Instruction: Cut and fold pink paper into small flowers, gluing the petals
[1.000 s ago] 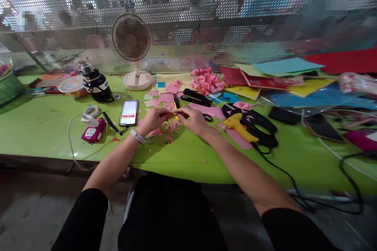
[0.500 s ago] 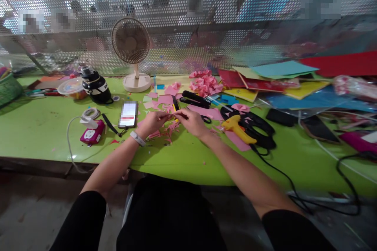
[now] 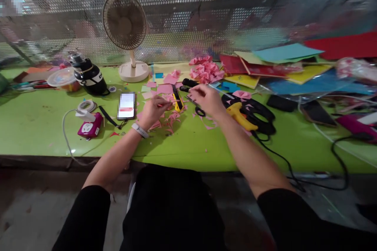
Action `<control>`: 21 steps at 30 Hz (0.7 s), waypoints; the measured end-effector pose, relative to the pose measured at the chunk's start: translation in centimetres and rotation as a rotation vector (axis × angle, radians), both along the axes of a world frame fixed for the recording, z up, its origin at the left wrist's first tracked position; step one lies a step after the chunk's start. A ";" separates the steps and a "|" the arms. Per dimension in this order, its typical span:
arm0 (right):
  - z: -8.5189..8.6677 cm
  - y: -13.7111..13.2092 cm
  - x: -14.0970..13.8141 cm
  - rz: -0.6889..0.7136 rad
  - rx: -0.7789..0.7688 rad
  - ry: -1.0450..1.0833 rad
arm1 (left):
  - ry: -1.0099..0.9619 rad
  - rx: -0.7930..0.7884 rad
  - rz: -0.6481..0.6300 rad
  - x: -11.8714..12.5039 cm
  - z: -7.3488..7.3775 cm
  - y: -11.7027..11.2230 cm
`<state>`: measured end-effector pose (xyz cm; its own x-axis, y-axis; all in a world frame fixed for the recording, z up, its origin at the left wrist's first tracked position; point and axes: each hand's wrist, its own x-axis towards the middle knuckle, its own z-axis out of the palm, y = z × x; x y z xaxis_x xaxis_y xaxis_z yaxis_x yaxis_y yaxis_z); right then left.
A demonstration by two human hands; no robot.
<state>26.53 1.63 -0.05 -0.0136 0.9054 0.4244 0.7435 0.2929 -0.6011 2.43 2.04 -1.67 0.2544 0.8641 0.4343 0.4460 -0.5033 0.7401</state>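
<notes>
My left hand [image 3: 155, 110] is closed in a pinch, with a small strip of pink paper [image 3: 172, 102] at its fingertips. To its right my right hand [image 3: 207, 100] hovers with loosely bent fingers, partly open, and no held thing shows in it. Beneath and beside that hand are scissors [image 3: 200, 111] and a black stapler [image 3: 188, 83], which it partly hides. A yellow and black utility knife [image 3: 178, 100] lies between the hands. Pink paper scraps [image 3: 172, 119] are scattered around them. Folded pink paper flowers [image 3: 206, 68] are heaped behind.
A yellow glue gun [image 3: 241, 116] rests on black tape rolls at right, its cord trailing forward. Left are a phone [image 3: 126, 105], a purple power adapter [image 3: 90, 126] and a black bottle [image 3: 90, 76]. A fan [image 3: 125, 23] stands behind; coloured sheets [image 3: 288, 53] are stacked back right.
My hands were together at the fingertips and are now apart. The right one has moved right and away from me, towards the stapler and scissors. The view has tilted down slightly.
</notes>
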 end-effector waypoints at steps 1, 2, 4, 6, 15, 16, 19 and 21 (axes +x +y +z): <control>0.5 0.6 0.8 -0.108 -0.024 -0.058 | -0.034 -0.046 0.020 0.1 0.0 0.1; 0.9 1.3 1.6 -0.163 -0.081 -0.145 | -0.074 -0.107 0.024 0.1 0.0 0.1; 1.4 2.8 2.6 -0.197 -0.218 -0.305 | -0.169 -0.246 0.006 0.2 0.0 0.2; 1.6 4.3 2.7 -0.173 -0.316 -0.429 | -0.260 -0.362 -0.016 0.3 0.0 0.3; 0.8 8.9 0.3 -0.161 -0.542 -0.759 | -0.364 -0.525 -0.049 0.2 0.4 0.1; 0.8 9.2 0.2 -0.157 -0.543 -0.768 | -0.372 -0.535 -0.047 0.2 0.4 0.1; 0.9 10.1 -0.1 -0.144 -0.565 -0.791 | -0.384 -0.541 -0.055 0.1 0.3 0.2; 0.9 10.7 -0.1 -0.136 -0.577 -0.788 | -0.387 -0.537 -0.075 0.0 0.1 0.3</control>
